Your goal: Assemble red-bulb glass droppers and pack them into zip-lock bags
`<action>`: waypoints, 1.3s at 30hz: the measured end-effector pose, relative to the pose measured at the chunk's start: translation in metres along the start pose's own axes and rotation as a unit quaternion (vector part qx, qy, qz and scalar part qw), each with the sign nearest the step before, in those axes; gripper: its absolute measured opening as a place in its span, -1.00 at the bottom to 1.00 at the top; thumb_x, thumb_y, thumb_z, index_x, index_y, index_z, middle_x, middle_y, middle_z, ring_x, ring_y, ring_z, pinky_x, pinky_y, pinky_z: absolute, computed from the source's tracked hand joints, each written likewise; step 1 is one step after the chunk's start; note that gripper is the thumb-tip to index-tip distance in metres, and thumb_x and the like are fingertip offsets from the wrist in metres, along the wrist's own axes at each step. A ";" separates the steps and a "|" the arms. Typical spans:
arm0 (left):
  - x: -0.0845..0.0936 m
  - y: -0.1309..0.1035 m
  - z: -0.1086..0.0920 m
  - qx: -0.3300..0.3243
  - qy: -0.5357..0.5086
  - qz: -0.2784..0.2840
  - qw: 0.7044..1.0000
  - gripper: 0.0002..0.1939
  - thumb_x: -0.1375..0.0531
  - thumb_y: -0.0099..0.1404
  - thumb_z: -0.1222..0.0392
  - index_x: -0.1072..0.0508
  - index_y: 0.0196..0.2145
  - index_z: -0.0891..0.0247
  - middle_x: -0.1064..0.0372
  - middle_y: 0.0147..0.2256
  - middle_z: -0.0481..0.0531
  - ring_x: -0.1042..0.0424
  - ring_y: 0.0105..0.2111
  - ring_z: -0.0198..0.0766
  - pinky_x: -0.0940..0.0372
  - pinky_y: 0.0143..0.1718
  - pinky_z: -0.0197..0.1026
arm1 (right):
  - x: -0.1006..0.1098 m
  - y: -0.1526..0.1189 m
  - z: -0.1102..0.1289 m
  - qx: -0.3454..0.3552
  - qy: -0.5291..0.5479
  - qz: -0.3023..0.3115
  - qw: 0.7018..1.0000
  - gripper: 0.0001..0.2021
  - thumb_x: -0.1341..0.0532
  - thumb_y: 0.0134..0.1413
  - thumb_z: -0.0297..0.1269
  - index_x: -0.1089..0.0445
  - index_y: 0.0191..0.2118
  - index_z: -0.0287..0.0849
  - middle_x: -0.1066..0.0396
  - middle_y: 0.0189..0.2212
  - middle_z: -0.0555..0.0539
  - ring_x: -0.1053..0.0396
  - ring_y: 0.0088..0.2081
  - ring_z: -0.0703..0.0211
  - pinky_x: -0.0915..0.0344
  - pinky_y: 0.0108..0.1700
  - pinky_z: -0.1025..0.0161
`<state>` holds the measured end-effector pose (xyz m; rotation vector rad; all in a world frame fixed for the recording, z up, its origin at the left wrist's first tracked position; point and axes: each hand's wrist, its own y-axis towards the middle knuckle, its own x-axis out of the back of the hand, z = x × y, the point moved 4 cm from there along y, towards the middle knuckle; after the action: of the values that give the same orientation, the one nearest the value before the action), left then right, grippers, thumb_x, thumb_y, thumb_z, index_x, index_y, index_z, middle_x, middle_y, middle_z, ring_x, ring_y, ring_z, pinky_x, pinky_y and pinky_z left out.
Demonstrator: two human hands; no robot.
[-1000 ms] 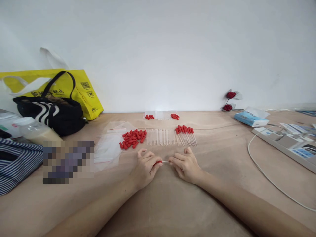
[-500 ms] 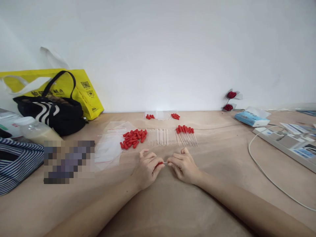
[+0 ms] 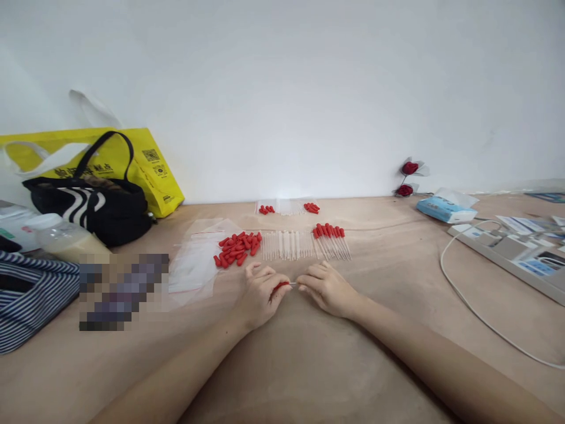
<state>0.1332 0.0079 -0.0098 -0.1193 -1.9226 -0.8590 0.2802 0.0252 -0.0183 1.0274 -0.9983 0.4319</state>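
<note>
Over the near middle of the table, my left hand point(image 3: 260, 297) is closed, pinching a red rubber dropper bulb point(image 3: 281, 285) between thumb and fingers. Opposite it, my right hand point(image 3: 330, 290) grips a thin clear dropper tube point(image 3: 293, 284), most of it hidden by the fingers. The tube bridges the small gap between the hands, its left end at the bulb; how deep it sits I cannot tell. Beyond my left hand lies a pile of loose red bulbs point(image 3: 237, 249). A row of clear tubes point(image 3: 288, 246) lies in the middle, with several red-topped droppers point(image 3: 332, 238) to its right.
Flat plastic bags point(image 3: 194, 265) lie left of the bulbs. By the wall is another bag point(image 3: 289, 206) with red bulbs. Black and yellow bags point(image 3: 165, 188) stand at left, near a bottle point(image 3: 66, 238). Tissues point(image 3: 445, 209), a power strip point(image 3: 507, 253) and its cable are at right.
Both hands have shifted slightly up in the view, still joined by the tube. More of the red bulb shows in my left hand. The camera view has moved a little.
</note>
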 end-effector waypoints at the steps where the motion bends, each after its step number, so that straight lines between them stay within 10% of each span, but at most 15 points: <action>1: 0.001 0.001 0.000 0.003 0.001 0.000 1.000 -0.83 -0.03 0.25 0.18 -0.38 -0.42 0.17 -0.45 -0.48 -0.12 -0.35 -0.41 -0.31 0.15 -0.03 -0.01 | 0.002 0.000 0.000 0.002 -0.021 -0.003 1.000 -0.76 0.05 0.19 -0.32 -0.35 -0.25 -0.20 -0.34 -0.45 -0.05 -0.20 -0.40 0.25 0.06 -0.34 0.28; 8: 0.014 0.004 0.020 0.051 0.081 -0.077 0.992 -0.78 -0.07 0.21 0.14 -0.34 -0.17 0.17 -0.43 -0.22 0.03 -0.32 -0.19 -0.17 0.07 -0.07 -0.01 | 0.008 0.001 -0.027 -0.153 -0.068 -0.046 0.985 -0.78 -0.01 0.12 -0.34 -0.37 -0.20 -0.17 -0.39 -0.42 -0.06 -0.27 -0.35 0.20 0.07 -0.29 0.23; 16: 0.026 -0.002 0.063 0.134 0.207 -0.104 0.964 -0.86 -0.09 0.15 0.19 -0.40 -0.31 0.16 -0.42 -0.30 0.05 -0.31 -0.21 -0.07 0.09 -0.13 0.07 | 0.001 0.024 -0.090 -0.485 -0.117 -0.055 0.865 -0.82 -0.03 0.01 -0.31 -0.28 -0.25 -0.20 -0.42 -0.42 -0.08 -0.33 -0.30 0.09 0.06 -0.19 0.16; 39: 0.016 0.016 0.075 0.152 0.312 -0.128 0.929 -0.85 -0.11 0.13 0.11 -0.42 -0.45 0.19 -0.36 -0.36 0.10 -0.26 -0.26 -0.06 0.07 -0.14 0.09 | -0.004 0.038 -0.081 -0.454 -0.207 0.071 0.864 -0.71 0.00 0.01 -0.34 -0.45 -0.30 -0.29 -0.36 -0.24 -0.30 -0.28 -0.19 -0.05 0.11 -0.10 0.03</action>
<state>0.0758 0.0612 -0.0078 0.5456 -1.4496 -0.6472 0.2903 0.1136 -0.0149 0.1740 -1.4630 -0.1778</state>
